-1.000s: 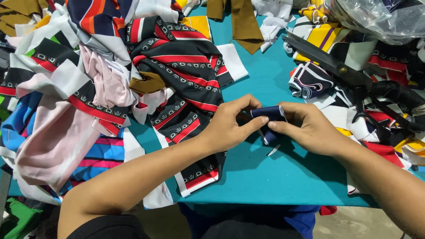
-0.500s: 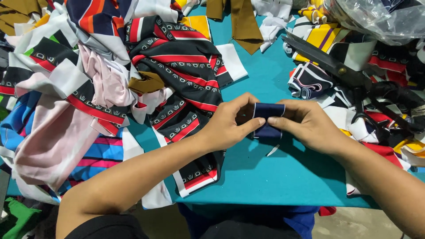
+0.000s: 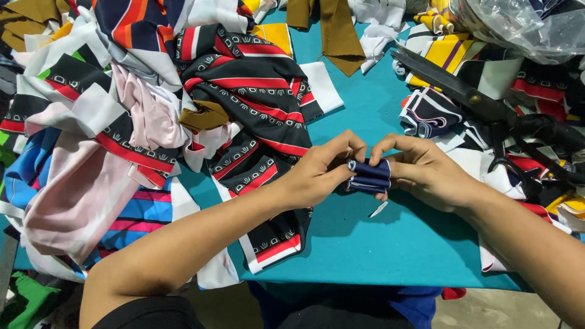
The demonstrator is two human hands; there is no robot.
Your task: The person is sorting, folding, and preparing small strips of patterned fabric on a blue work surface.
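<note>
Lifted slightly and folded tighter, the navy cloth sits pinched between left hand and right hand, above the tabletop near its front edge.

Small folded strip of navy cloth with white edging: smooth, faintly satiny weave, pinched between bare fingers. Teal-covered bench: matt, felt-like cloth, finely napped. Heap of black, red and white printed cloth offcuts: smooth, slightly glossy knit. Pale pink cloth piece: soft and matt. Large black-handled metal shears: dull dark steel blades, brass-coloured pivot. Clear crinkled plastic bag: glossy.
</note>
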